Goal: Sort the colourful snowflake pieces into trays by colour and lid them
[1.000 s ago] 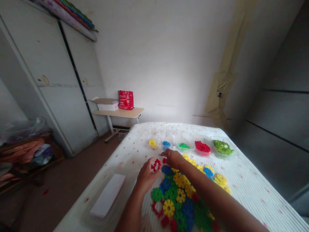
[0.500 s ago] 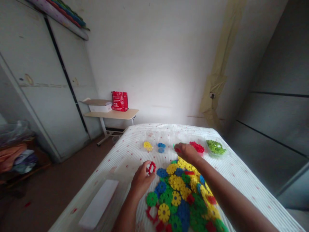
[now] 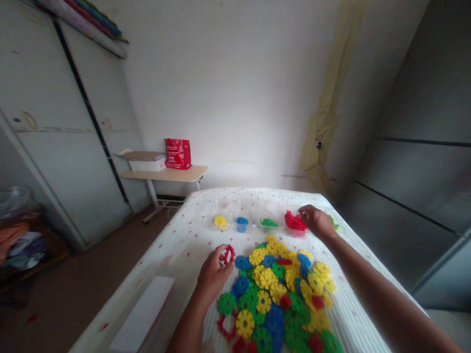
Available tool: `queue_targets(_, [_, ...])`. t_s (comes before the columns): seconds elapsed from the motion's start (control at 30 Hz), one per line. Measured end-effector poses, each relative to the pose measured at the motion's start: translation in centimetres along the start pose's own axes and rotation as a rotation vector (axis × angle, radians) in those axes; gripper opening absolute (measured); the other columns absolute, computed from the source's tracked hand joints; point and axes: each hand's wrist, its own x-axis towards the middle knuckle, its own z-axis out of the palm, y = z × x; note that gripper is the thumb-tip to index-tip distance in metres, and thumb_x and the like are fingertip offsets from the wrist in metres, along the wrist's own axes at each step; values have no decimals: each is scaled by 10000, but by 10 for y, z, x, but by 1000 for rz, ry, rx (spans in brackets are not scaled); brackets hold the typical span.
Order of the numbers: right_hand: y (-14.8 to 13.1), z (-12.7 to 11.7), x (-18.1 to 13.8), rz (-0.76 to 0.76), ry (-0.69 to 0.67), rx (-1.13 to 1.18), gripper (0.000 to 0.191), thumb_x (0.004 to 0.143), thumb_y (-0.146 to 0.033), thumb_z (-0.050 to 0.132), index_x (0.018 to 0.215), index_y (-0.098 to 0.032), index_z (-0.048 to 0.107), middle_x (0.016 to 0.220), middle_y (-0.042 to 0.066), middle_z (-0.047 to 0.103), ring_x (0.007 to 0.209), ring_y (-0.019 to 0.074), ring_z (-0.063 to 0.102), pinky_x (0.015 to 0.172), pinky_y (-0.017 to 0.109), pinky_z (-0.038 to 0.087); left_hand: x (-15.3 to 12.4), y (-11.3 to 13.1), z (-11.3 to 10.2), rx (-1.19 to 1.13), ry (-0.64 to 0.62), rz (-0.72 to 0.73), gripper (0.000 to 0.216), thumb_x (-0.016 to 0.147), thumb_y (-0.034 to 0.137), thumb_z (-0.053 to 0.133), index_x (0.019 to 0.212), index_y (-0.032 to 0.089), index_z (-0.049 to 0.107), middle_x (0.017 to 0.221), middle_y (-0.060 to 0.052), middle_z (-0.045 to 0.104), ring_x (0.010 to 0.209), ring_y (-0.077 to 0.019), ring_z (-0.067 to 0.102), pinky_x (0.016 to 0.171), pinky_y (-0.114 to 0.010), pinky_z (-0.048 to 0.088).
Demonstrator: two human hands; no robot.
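Note:
My left hand is closed on a red toothed ring, held upright left of the pile. My right hand reaches far forward, fingers drawn together, at the right side of the clear tub of red pieces; whatever it may pinch is hidden. It partly covers the light green pieces behind it. Below both hands spreads a mixed pile of flower-shaped plastic discs in yellow, blue and green, with some red pieces. Another red ring lies at the pile's left edge.
Along the far side stand small clear tubs with yellow discs, blue discs and green discs. A white oblong box lies at the left of the cloth-covered table. Behind, a side table bears a red bag.
My right hand has moved right, from above the green tub to beyond the red one, and the red piece at its fingers no longer shows. My left hand still grips the ring.

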Motion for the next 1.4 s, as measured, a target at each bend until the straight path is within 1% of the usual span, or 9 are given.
queue_targets(0.13, [-9, 8, -44, -162, 13, 174, 288, 846, -233, 387, 824, -171, 667, 820, 73, 686, 700, 164, 622, 639, 246, 439, -2, 2, 4, -89, 2, 48, 523, 704, 362, 550, 1188, 166, 512, 927, -48, 588, 733, -145, 563, 704, -241, 438])
queue_targets(0.3, [-33, 10, -83, -177, -197, 326, 244, 796, -212, 456, 909, -191, 671, 858, 52, 698, 701, 150, 632, 647, 235, 458, -4, 6, 9, -157, 11, 103, 503, 708, 385, 573, 1168, 185, 534, 897, -32, 587, 761, -153, 567, 715, -248, 449])
queue_targets(0.43, [-54, 6, -92, -205, -274, 275, 233, 803, -231, 498, 957, -218, 672, 951, 53, 692, 804, 167, 632, 713, 247, 457, -7, 9, 15, -216, -8, 152, 513, 719, 402, 581, 1180, 180, 542, 932, -47, 594, 799, -167, 576, 726, -266, 462])
queue_targets(0.63, [-68, 9, -93, -187, -361, 223, 238, 823, -193, 466, 906, -243, 684, 921, 38, 698, 853, 171, 633, 738, 244, 444, -10, 9, 23, -347, -86, 153, 509, 757, 453, 564, 1184, 175, 561, 1026, -82, 621, 882, -188, 590, 777, -287, 470])
queue_targets(0.8, [-66, 15, -97, -128, -236, 355, 243, 796, -163, 456, 934, -201, 653, 917, 57, 676, 821, 173, 620, 726, 257, 444, -12, 12, 27, -496, -172, 98, 551, 738, 497, 583, 1177, 163, 567, 1078, -107, 627, 945, -220, 597, 768, -295, 476])
queue_targets(0.97, [-77, 12, -101, -57, -100, 685, 193, 829, -236, 454, 943, -190, 603, 846, 26, 646, 719, 138, 578, 646, 229, 442, -20, 29, 25, -607, -243, 21, 600, 723, 531, 583, 1183, 148, 540, 1095, -115, 619, 786, -182, 614, 646, -271, 465])
queue_targets(1.13, [-97, 7, -106, -47, -86, 778, 133, 828, -254, 472, 900, -188, 563, 713, -9, 586, 617, 115, 518, 569, 214, 412, -27, 38, 22, -635, -298, 49, 578, 772, 479, 555, 1245, 157, 471, 913, -61, 633, 679, -131, 570, 583, -235, 417])
queue_targets(1.27, [-106, 8, -109, -78, -66, 759, 117, 827, -209, 460, 891, -191, 555, 748, 5, 594, 654, 120, 533, 603, 222, 418, -28, 40, 23, -587, -381, 102, 567, 817, 468, 504, 1292, 172, 415, 713, 0, 575, 608, -110, 527, 541, -215, 373])
queue_targets(1.4, [-114, 6, -113, -94, -114, 782, 184, 799, -167, 480, 966, -188, 553, 830, 22, 602, 723, 134, 555, 655, 242, 439, -30, 42, 27, -576, -434, 118, 563, 813, 491, 497, 1273, 176, 418, 660, 23, 534, 579, -107, 519, 516, -209, 352])
